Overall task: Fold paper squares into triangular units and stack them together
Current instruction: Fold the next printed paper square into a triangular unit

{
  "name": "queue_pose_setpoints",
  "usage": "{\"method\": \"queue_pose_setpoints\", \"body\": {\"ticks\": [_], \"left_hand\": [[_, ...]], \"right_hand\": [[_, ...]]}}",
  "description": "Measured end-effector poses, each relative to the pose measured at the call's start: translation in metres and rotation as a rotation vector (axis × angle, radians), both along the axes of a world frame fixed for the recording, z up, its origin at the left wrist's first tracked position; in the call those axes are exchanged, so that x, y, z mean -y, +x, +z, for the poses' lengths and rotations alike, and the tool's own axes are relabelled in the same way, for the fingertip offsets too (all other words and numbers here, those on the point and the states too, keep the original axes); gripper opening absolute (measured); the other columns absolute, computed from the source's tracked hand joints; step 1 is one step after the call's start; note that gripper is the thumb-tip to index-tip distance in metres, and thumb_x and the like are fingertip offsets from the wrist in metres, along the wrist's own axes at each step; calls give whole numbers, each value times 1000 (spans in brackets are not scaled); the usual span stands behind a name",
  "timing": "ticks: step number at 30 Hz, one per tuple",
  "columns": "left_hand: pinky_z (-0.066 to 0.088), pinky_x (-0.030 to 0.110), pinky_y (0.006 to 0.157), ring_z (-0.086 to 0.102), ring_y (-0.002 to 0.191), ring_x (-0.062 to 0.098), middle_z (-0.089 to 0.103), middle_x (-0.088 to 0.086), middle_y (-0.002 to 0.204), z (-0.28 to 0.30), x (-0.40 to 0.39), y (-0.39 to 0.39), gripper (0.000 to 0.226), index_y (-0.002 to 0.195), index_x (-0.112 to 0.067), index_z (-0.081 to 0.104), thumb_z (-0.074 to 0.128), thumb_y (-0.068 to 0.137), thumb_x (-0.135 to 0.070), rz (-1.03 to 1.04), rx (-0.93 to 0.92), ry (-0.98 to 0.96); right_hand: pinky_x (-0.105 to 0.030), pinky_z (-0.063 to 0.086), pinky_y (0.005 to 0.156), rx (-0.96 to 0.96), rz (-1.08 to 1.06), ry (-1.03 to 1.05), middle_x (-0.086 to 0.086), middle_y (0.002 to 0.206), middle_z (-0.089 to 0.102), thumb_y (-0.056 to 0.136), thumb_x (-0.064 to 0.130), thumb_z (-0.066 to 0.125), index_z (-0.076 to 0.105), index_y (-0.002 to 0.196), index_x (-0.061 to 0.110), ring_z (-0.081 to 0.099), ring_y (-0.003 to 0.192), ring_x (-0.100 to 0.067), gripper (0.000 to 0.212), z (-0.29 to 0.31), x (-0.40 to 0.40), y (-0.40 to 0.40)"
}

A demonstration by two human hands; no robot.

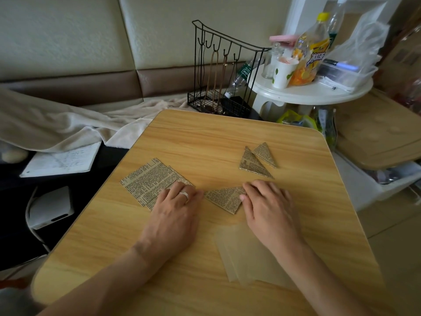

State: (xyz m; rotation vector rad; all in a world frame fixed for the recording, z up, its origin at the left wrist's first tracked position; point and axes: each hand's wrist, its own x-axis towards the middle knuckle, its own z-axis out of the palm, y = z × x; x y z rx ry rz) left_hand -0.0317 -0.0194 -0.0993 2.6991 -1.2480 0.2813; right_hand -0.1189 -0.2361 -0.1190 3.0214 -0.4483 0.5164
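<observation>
A newsprint-patterned paper piece, partly folded (224,198), lies flat on the light wooden worktop (205,137) between both hands. The left hand (175,209) and right hand (266,201) press its ends with fingers straight. Two folded newsprint triangles (257,159) lie just beyond.

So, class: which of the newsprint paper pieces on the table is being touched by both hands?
The folded piece between the left hand and right hand; the two finished triangles lie untouched farther back.
</observation>
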Motion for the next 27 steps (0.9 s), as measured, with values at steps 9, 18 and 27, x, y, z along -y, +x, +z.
{"method": "queue_pose_setpoints", "body": {"ticks": [9,18,27], "left_hand": [[57,44,82,63,105,28,65,4,113,0,0,-1,50,125,-12,69,43,85,-26,12,-81,-6],[57,46,84,63,105,29,65,5,114,-1,-4,2,51,127,-11,69,42,87,-26,-2,-102,-50],[56,43,87,62,105,28,64,3,115,-5,-3,3,55,128,-11,69,42,82,-25,9,-100,-54]], "right_hand": [[-41,47,97,-17,342,118,3,125,59,105,40,36,65,125,17,57,114,-22,42,2,-51,20],[-39,48,89,-1,219,61,8,125,60,106,38,39,66,126,20,58,112,-18,38,-2,-27,7],[-42,47,87,-10,39,50,6,120,67,104,35,47,71,126,19,64,108,-21,36,3,6,-4]]}}
